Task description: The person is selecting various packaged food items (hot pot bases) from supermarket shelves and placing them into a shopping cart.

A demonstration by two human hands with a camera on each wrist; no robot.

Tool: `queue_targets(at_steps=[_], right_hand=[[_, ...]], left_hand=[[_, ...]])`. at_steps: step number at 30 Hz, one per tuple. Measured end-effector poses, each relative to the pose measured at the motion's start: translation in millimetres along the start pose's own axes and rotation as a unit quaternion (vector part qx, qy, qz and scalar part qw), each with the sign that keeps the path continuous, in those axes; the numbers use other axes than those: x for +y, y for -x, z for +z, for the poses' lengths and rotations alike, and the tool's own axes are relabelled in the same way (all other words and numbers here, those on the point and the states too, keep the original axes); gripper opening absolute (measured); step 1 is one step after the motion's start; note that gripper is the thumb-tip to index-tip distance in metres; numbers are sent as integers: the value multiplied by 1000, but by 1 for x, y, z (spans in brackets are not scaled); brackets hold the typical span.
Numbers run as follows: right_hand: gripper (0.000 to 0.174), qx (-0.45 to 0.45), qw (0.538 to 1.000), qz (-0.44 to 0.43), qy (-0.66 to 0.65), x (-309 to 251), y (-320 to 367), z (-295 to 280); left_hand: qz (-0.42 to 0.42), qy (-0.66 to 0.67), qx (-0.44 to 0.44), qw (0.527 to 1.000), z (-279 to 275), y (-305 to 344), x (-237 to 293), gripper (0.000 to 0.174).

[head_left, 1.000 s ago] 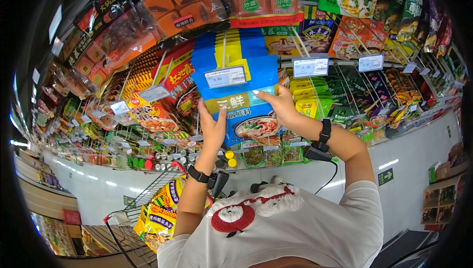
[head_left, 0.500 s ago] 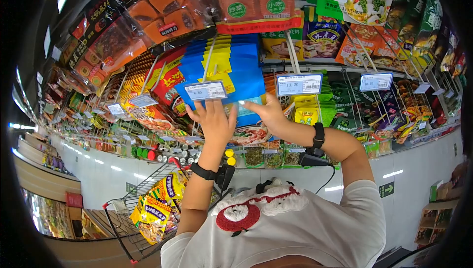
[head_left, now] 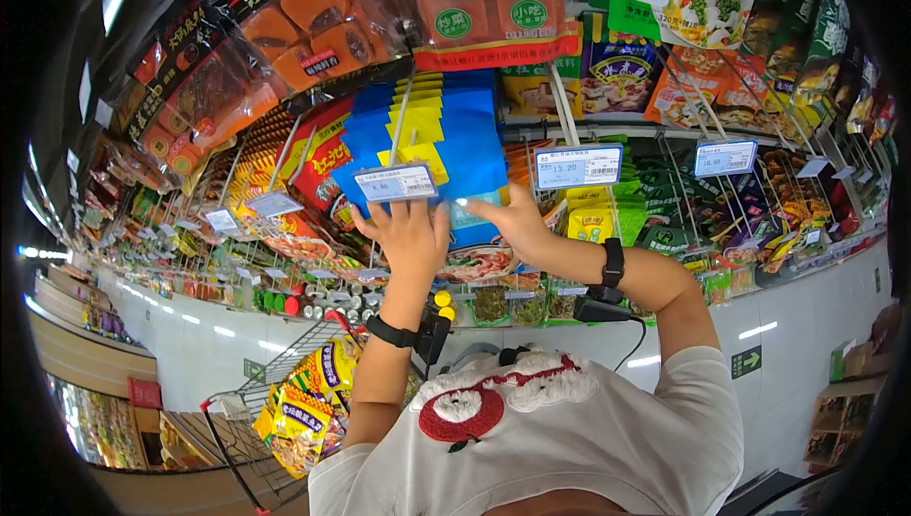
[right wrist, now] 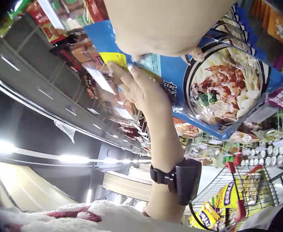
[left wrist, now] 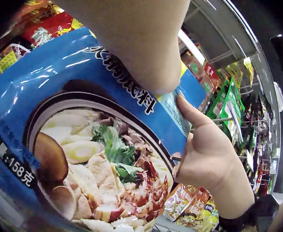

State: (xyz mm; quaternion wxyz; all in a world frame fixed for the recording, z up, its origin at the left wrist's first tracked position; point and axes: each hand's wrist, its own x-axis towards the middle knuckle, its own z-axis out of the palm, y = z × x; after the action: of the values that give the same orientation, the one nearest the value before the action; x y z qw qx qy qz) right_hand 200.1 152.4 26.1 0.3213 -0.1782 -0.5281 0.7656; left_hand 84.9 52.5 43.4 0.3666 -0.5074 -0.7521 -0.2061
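A blue hotpot soup base packet (head_left: 479, 264), with a bowl of food printed on its front, hangs foremost in a row of like packets on a peg. My right hand (head_left: 522, 226) grips its right edge, thumb across the front and fingers behind. Fingers extended, my left hand (head_left: 411, 236) touches the packet's upper part just under the price tag (head_left: 394, 184). In the right wrist view the left fingertips (right wrist: 131, 72) lie by the packet's yellow band. The left wrist view shows the packet's printed front (left wrist: 117, 164) close up.
Peg-hung packets crowd both sides, with a red packet (head_left: 323, 150) on the left and yellow sachets (head_left: 590, 222) on the right. Orange block packs (head_left: 313, 32) hang above. A shopping cart (head_left: 223, 440) holding yellow packets (head_left: 302, 426) stands at lower left.
My left hand has left the packet's left edge and moved up to the price tag, fingers extended. The packet has shifted up behind the tag. My right hand stays at its right edge.
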Motion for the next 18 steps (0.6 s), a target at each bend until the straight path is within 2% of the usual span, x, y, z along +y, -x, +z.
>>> queue_targets(at_steps=[2,5,8,11,18], right_hand=[[32,14,999,24,40,-5,3,-2],[30,14,998,19,50,-1,0,-3],[26,52,994,32,86,0,0,-2],[20,55,992,47,100,-16,6,10],[18,53,996,34,62,-10,10,17]], left_hand=[[2,13,3,1000,5,4,-4,43],[5,27,12,1000,10,7,-9,42],[19,35,17,999,16,8,-16,40],[28,50,28,998,21,10,-19,39],[35,91,44,994,23,12,-23,36]])
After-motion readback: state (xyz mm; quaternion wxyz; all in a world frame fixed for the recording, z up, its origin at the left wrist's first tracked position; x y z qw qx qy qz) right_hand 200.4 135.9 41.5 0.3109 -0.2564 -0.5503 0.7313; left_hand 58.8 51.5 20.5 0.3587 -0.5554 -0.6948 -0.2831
